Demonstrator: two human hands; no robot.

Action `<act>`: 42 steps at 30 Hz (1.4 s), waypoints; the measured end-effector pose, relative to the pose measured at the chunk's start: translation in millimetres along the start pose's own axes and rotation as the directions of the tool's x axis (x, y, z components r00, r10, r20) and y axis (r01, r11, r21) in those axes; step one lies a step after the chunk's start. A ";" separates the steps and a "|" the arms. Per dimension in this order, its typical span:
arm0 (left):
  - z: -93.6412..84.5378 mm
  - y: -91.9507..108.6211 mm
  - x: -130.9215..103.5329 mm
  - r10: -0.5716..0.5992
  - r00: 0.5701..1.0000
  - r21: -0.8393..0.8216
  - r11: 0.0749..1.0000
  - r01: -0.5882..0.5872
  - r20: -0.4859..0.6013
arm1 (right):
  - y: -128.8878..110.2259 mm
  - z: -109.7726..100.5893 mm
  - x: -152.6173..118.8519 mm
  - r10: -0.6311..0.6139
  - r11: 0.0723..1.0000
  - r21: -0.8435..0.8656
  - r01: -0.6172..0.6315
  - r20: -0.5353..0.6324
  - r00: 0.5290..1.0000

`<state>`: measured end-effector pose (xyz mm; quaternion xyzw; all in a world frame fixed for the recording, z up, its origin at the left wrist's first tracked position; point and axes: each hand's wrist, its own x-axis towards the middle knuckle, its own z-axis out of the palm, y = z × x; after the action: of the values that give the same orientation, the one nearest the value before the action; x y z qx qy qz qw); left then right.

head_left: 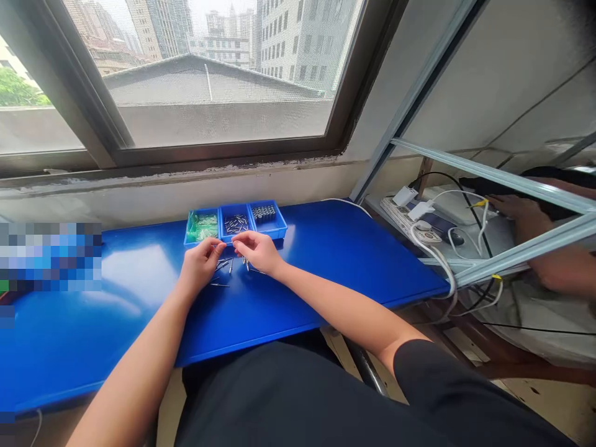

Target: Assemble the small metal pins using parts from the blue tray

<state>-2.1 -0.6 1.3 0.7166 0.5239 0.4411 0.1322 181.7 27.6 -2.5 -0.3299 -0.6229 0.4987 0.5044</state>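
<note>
My left hand [199, 262] and my right hand [259, 251] face each other over the table, just in front of the blue bins. Thumb and fingers of each are pinched together, with a small gap between the hands. Whatever lies in either pinch is too small to make out. Thin metal pins [231, 266] lie scattered on the table below and beside my left hand. A few more slim pieces [246, 263] show under my right hand's fingers; whether held or lying there, I cannot tell.
Three joined blue bins [279, 233] hold a green plastic bag [203, 227], dark metal pins [236, 224] and upright small cylinders [264, 213]. The blue table [298, 298] meets the window wall. At right stand a metal frame [488, 167], cables and another person's arm [535, 230].
</note>
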 end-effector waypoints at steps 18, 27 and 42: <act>1.4 2.5 -0.1 -0.009 1.000 0.011 1.000 0.009 0.019 | 5.0 0.2 0.8 0.001 1.000 -0.016 -0.001 -0.007 1.000; 1.3 5.1 -1.2 -0.025 0.999 -0.040 0.999 0.027 0.042 | 5.3 -1.0 2.0 -0.001 1.000 0.006 0.001 -0.008 1.000; 0.2 1.0 0.7 -0.006 0.999 0.042 0.999 0.004 0.049 | 4.3 -1.1 0.7 -0.014 0.996 -0.085 0.014 0.006 1.000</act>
<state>-1.3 -0.4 2.2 0.7284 0.5314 0.4122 0.1311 182.2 29.8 -6.4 -0.3452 -0.6471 0.4692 0.4918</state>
